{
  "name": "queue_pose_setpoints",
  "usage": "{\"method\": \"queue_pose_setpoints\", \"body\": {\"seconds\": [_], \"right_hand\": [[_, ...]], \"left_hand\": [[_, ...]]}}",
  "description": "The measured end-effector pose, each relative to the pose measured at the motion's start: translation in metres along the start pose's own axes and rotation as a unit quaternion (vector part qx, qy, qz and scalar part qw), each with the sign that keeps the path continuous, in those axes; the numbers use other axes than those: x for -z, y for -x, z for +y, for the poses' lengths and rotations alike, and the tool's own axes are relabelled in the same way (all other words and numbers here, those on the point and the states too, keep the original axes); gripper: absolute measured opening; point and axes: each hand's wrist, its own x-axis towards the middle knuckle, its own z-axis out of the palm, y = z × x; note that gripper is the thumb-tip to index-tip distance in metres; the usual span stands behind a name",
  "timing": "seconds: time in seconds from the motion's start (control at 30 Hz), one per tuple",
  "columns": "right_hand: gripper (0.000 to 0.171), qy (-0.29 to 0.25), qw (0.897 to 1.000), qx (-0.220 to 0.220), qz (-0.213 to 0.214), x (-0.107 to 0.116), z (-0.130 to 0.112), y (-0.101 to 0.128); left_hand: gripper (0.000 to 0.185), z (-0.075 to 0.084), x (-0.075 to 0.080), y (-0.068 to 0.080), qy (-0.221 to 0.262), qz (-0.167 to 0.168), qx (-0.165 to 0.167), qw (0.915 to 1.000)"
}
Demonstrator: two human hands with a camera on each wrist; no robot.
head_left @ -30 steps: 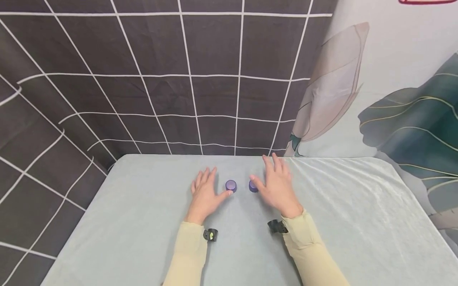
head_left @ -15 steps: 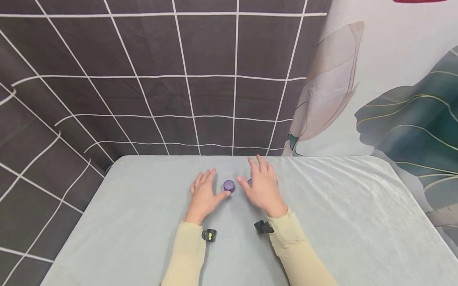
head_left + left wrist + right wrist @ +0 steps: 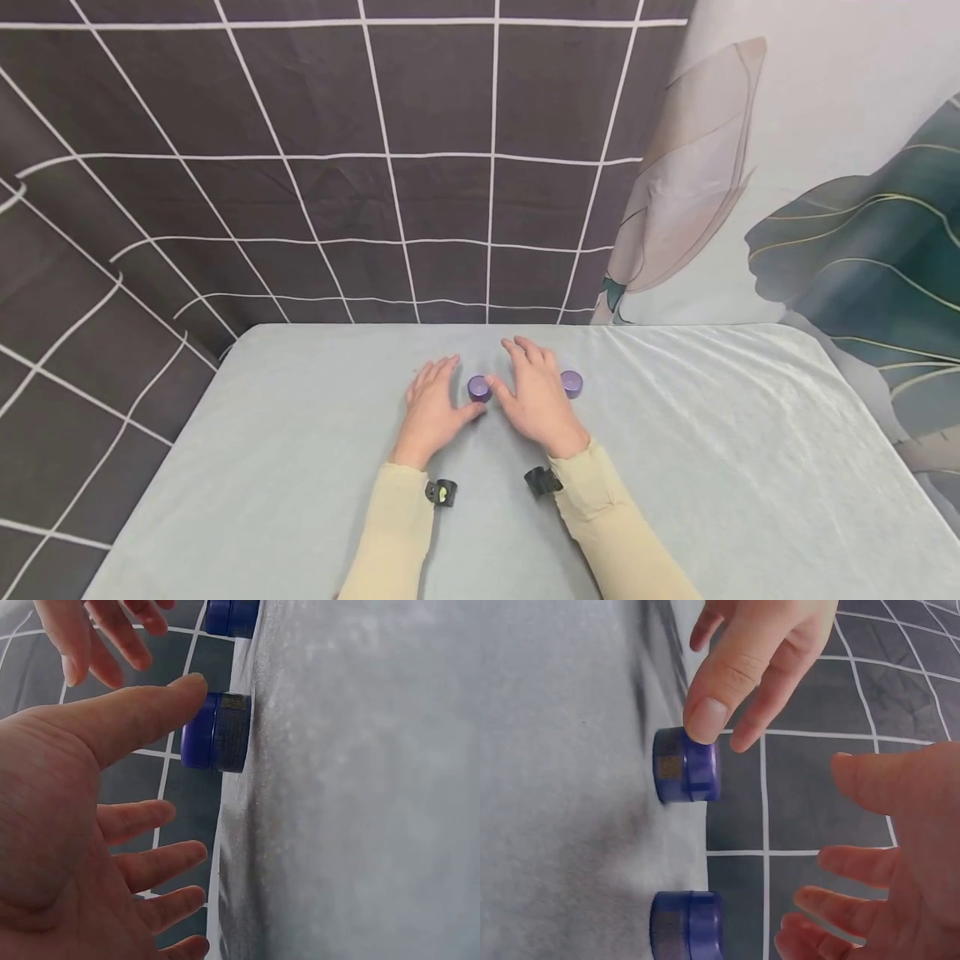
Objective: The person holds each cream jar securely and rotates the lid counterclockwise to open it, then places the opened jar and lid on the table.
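Note:
Two small purple lidded jars stand on the cloth-covered table. My left hand [image 3: 433,417] is just left of the left jar [image 3: 479,388], its fingers loosely spread. In the left wrist view, its thumb reaches right to the lid of that jar [image 3: 216,733]. Between the two jars, my right hand [image 3: 536,404] hovers with relaxed fingers, its thumb pointing at the left jar. The right jar [image 3: 572,384] is partly covered by this hand in the head view. In the right wrist view, the right palm faces the jars, holding nothing, and the second jar [image 3: 688,926] shows low down.
Pale velvety cloth [image 3: 712,467] covers the table. Behind its far edge hangs a dark curtain [image 3: 442,200] with a white grid, and a leaf-patterned curtain [image 3: 697,192] at the right. Black wrist cameras sit on the left sleeve [image 3: 397,517] and right sleeve [image 3: 615,517].
My right hand has moved left, passing over the right jar to the space between the jars. The right jar now shows on that hand's right side. My left hand has barely moved.

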Motion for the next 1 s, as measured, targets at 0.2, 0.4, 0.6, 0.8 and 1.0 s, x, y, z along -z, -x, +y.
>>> {"method": "queue_pose_setpoints", "body": {"seconds": [0.2,0.4,0.6,0.8,1.0], "right_hand": [[0.053,-0.001,1.0,0.015,0.01,-0.008,0.0,-0.003],[0.05,-0.001,1.0,0.026,0.011,-0.014,0.0,-0.003],[0.047,-0.001,0.999,0.034,0.011,-0.018,0.001,0.0],[0.044,0.004,0.999,0.043,0.003,-0.02,0.001,0.0],[0.041,0.008,0.999,0.044,-0.007,-0.026,0.001,0.001]], "left_hand": [[0.079,-0.002,0.003,0.0,-0.007,-0.008,0.0,0.9999],[0.071,-0.002,0.002,0.0,-0.012,-0.021,0.002,0.9997],[0.068,-0.004,-0.002,-0.001,-0.017,-0.028,0.001,0.9995],[0.066,-0.001,-0.004,-0.003,-0.017,-0.026,0.002,0.9995],[0.063,0.001,-0.005,-0.003,-0.014,-0.022,0.003,0.9997]]}}
